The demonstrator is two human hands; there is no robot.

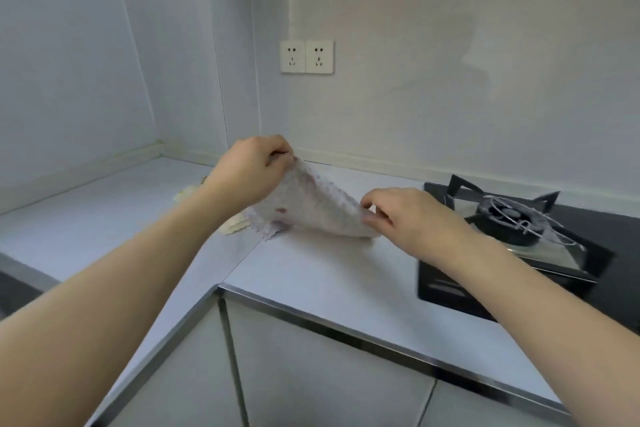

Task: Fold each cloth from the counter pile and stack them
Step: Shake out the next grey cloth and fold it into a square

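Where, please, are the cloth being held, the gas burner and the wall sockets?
cloth (311, 208), head view, middle of the stretched fabric between both hands
gas burner (509, 215), head view, on its dark round cap
wall sockets (307, 56), head view, seam between the two plates

No readable text, labels, brands or numbers on any surface

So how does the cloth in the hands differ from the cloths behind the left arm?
The white dotted cloth is lifted and stretched between the left hand and right hand; the cream cloths lie untouched on the counter. The dotted one shows fully; the cream ones are mostly hidden.
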